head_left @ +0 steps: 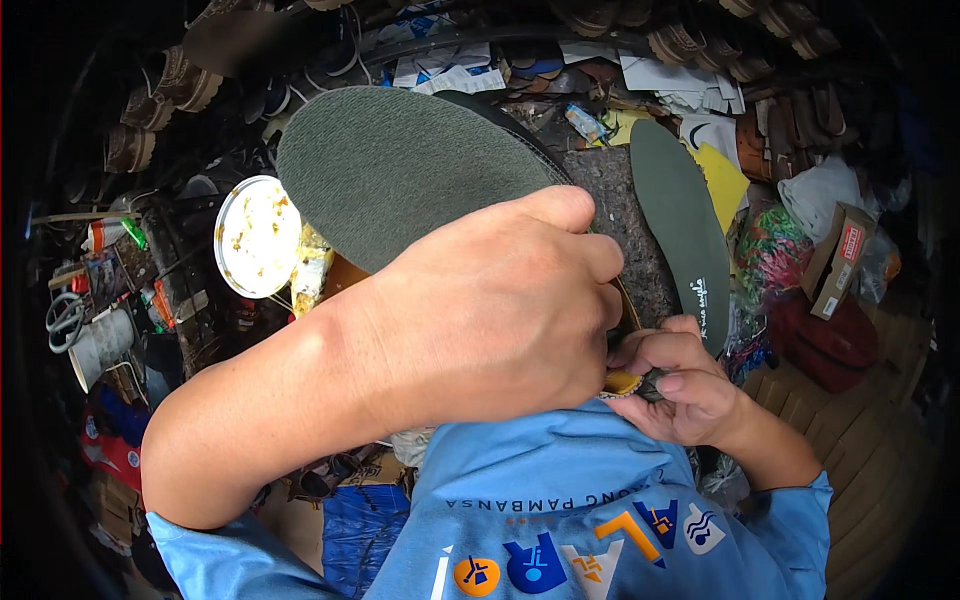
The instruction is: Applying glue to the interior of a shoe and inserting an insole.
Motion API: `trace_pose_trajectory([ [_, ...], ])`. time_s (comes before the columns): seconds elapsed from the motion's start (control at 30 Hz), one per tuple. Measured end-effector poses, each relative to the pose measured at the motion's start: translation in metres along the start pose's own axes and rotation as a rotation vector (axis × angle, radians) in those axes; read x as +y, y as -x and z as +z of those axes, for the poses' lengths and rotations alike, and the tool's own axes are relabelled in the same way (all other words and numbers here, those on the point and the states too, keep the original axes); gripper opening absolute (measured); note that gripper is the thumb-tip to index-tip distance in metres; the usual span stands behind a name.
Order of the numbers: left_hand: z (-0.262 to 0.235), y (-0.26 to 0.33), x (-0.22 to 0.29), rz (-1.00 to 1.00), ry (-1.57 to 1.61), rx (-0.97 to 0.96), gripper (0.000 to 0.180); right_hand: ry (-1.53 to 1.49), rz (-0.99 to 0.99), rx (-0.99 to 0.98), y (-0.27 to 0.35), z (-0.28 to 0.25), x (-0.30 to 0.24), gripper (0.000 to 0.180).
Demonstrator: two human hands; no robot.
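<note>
My left hand (500, 310) is closed in a fist in the middle of the view, its fingers curled away to the right. What it grips is hidden behind the knuckles. Beyond the wrist lies a large dark green insole (400, 165), with a black stitched edge (495, 115) showing along its far right side. Lower right, my right hand (680, 385) pinches a small curved piece with a yellow inner face (622, 383), close against the left fist. A second green insole (680, 220), with pale lettering, rests to the right of a rough dark block (615, 185).
At left is a white stained round lid or tub (258, 237). Scissors (66, 322) lie among clutter farther left. Several brown shoes (165, 90) line the far side. A cardboard box (843, 260) and a dark red bag (825, 340) sit at right, near yellow paper (718, 180).
</note>
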State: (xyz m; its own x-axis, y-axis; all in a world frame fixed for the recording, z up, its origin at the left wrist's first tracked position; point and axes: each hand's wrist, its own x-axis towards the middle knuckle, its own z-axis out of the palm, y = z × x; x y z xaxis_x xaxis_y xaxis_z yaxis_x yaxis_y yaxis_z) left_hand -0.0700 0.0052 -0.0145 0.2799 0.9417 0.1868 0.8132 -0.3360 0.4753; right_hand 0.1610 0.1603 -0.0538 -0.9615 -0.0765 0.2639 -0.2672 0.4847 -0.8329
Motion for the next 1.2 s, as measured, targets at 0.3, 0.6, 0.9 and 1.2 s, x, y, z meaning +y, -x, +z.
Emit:
trace_pose_trajectory([
  [0.3, -0.004, -0.012, 0.003, -0.002, -0.018, -0.150, 0.009, -0.059, -0.033, 0.097, -0.001, 0.005, 0.003, 0.074],
  [0.6, -0.001, -0.022, 0.017, -0.078, -0.139, -0.253, 0.012, 0.087, -0.064, -0.017, -0.023, -0.020, -0.011, 0.046],
  [0.9, 0.004, -0.020, 0.009, -0.052, -0.138, -0.213, 0.010, 0.349, 0.015, -0.284, -0.036, -0.016, -0.024, 0.033],
  [1.2, 0.008, -0.020, 0.007, -0.012, -0.177, -0.224, 0.009, 0.400, 0.006, -0.358, -0.045, -0.019, -0.029, 0.007],
])
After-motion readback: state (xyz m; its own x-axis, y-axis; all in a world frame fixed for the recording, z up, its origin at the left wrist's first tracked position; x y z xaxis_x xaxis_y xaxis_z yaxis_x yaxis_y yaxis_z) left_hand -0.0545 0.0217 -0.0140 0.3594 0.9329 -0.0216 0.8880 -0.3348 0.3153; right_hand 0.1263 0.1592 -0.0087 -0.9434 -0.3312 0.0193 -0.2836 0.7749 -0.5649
